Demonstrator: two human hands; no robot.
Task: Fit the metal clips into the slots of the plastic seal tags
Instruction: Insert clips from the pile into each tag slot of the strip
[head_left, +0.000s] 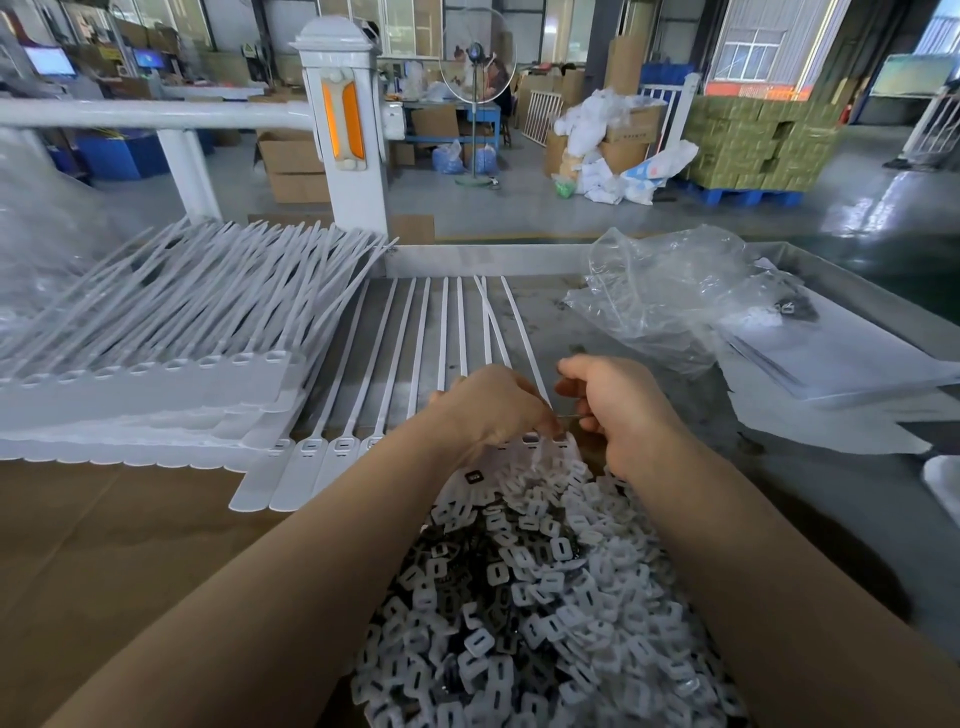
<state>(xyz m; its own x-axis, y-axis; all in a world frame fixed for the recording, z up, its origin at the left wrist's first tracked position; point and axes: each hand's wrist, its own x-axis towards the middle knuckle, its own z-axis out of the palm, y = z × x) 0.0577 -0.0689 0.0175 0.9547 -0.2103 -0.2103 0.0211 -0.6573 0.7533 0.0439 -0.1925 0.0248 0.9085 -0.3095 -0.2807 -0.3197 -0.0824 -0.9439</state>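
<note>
Seen from the head camera, a row of white plastic seal tags (332, 457) lies flat on the grey metal desk (805, 499), their thin straps running away from the person and their wide slotted heads pointing back toward the body. Both hands meet at the right end of this row. The left hand (493, 410) reaches in from the left, its fingers curled down onto the head of the last tags, and it appears to pinch something small there, though the thing itself is too small to make out. The right hand (618, 415) sits just beside it on the right, fingers curled inward toward the same spot; whether it holds a clip cannot be told.

Directly below the hands, nearer the body, spreads a heap of small square metal clips with white plastic frames (540, 597). The open slots therefore lie just ahead of the fingertips, with the clip supply just behind the wrists. The left hand seems the nearer to the slot being filled.

A stack of further white tags (156, 379) rests on the left, and a crumpled clear plastic bag (670, 296) sits to the right.
</note>
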